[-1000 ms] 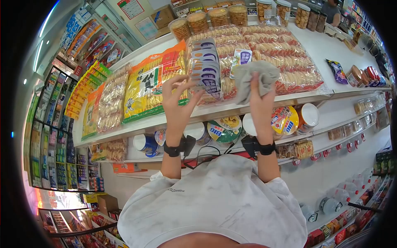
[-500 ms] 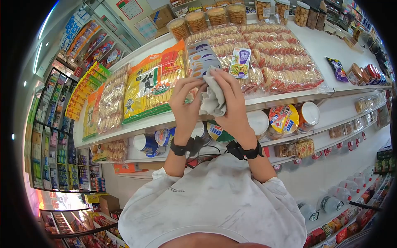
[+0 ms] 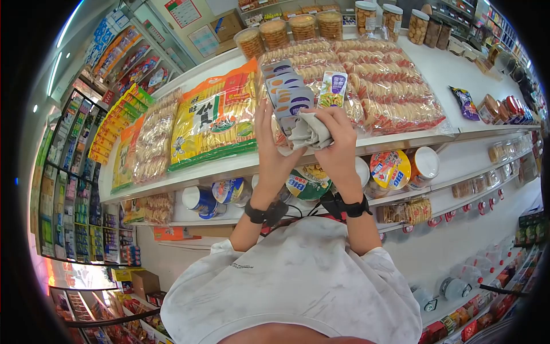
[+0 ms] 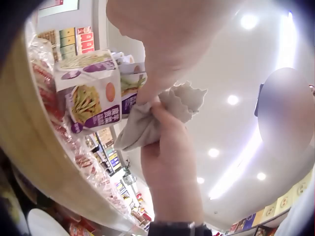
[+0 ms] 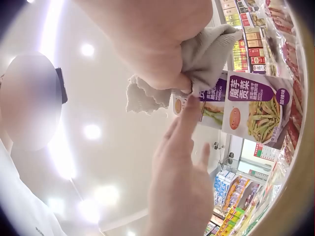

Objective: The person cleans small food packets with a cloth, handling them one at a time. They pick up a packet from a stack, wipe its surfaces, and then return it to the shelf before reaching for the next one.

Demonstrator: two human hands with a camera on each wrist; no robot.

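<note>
A row of white-and-purple packets [image 3: 293, 98] stands on the clear bags of round crackers [image 3: 395, 86], and one similar packet [image 3: 333, 87] lies just right of it. My right hand [image 3: 339, 153] grips a crumpled grey cloth [image 3: 310, 131] at the row's near end. The left hand [image 3: 272, 163] is along the row's left side, fingers extended. In the right wrist view, the left hand's [image 5: 179, 189] forefinger reaches up to the cloth [image 5: 209, 51] beside the packets [image 5: 256, 105]. The left wrist view shows the cloth [image 4: 142, 129] bunched in the right hand [image 4: 172, 164].
A yellow snack bag [image 3: 215, 112] lies left of the packets. Round tubs [image 3: 302, 27] and jars [image 3: 365, 17] line the back. A purple bag [image 3: 464, 103] is at the right. Below the shelf edge [image 3: 229, 167] stand instant noodle bowls [image 3: 389, 169].
The right hand has brought the cloth left, away from the single packet, to the row's near end. My left hand's bent fingers have straightened along the row.
</note>
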